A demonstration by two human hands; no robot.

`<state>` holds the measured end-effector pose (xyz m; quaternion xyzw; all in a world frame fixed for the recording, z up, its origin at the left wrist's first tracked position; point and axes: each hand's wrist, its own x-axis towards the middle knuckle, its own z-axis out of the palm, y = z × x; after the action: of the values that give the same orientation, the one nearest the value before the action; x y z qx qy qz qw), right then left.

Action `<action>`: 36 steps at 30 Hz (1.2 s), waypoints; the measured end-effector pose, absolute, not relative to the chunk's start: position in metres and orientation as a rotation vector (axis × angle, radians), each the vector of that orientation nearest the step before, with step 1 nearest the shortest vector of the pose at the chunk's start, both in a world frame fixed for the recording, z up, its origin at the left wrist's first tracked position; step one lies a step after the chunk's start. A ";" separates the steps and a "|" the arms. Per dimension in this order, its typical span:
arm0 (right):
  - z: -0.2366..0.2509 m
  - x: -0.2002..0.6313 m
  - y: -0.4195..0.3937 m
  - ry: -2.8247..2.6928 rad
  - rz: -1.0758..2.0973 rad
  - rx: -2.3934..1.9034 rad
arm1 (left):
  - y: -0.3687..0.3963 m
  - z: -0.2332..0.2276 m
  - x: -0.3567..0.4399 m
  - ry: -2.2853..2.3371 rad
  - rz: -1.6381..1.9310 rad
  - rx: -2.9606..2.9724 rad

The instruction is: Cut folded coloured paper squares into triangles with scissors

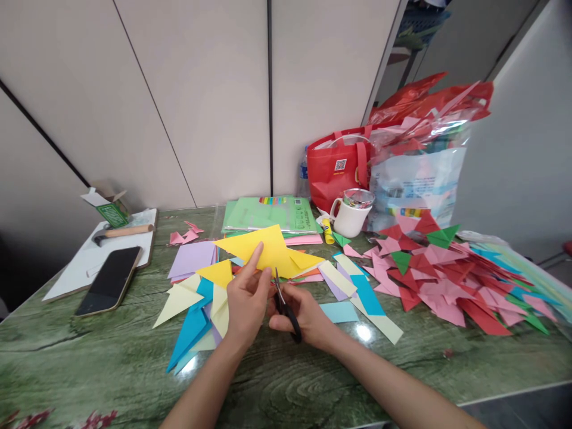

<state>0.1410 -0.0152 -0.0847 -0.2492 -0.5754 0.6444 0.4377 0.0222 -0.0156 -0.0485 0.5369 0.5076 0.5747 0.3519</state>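
Observation:
My left hand (248, 298) grips a folded sheet of yellow paper (272, 247), its index finger stretched across the paper's face. In my right hand (304, 313) is a pair of scissors (286, 307) with black handles. The blade tips touch the lower edge of the yellow paper near my left thumb. Left of my left hand lies a heap of folded paper pieces (196, 319) in blue, cream and yellow. To the right of my right hand are cut paper strips (370, 295) in blue, cream and lilac.
A pile of pink, red and green folded papers (438, 274) covers the right side. Behind stand a white mug (353, 215), a glue stick (328, 232), a red bag (339, 173) and green paper packs (268, 214). A phone (110, 280) and a hammer (125, 232) lie left.

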 end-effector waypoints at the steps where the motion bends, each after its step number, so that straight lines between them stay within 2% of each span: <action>1: -0.085 0.141 -0.015 -1.428 1.601 -0.620 | -0.016 -0.049 0.022 1.320 1.487 1.398; 29: -0.087 0.135 -0.018 -1.434 1.406 -0.774 | -0.018 -0.043 0.026 1.345 1.517 1.366; 36: -0.086 0.135 -0.018 -1.412 1.422 -0.818 | -0.014 -0.048 0.022 1.190 1.582 1.295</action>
<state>0.1352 -0.0184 -0.0860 -0.3338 -0.5760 0.5800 0.4695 0.0216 -0.0140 -0.0483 0.5068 0.4657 0.6190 0.3783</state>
